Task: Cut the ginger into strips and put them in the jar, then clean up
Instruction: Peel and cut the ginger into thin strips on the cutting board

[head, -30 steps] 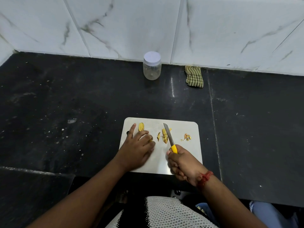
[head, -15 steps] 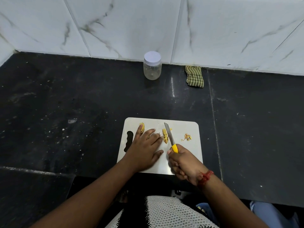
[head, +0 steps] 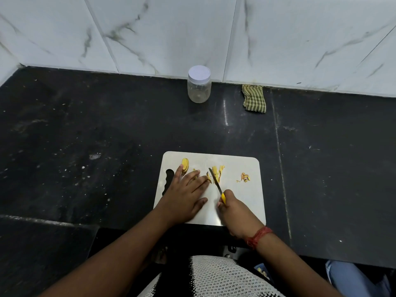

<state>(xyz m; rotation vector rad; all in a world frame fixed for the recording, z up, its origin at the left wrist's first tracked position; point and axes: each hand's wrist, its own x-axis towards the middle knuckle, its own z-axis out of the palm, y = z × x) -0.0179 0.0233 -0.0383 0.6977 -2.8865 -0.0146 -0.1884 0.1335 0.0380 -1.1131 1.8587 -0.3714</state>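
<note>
A black table (head: 107,136) runs to a marble wall (head: 150,28). On its near edge lies a white board (head: 242,202). The left hand (head: 184,194) lies flat on it, fingers straight, pressing ginger (head: 216,173). The right hand (head: 234,211) grips a knife (head: 216,182), its blade among the strips. Well back by the wall stand a lidded jar (head: 198,84) and a checked cloth (head: 254,98). Slices (head: 185,164) and scraps (head: 244,177) lie apart.

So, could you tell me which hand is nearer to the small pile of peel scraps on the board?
Right. The right hand sits below-left of the scraps; the left hand lies farther left.
</note>
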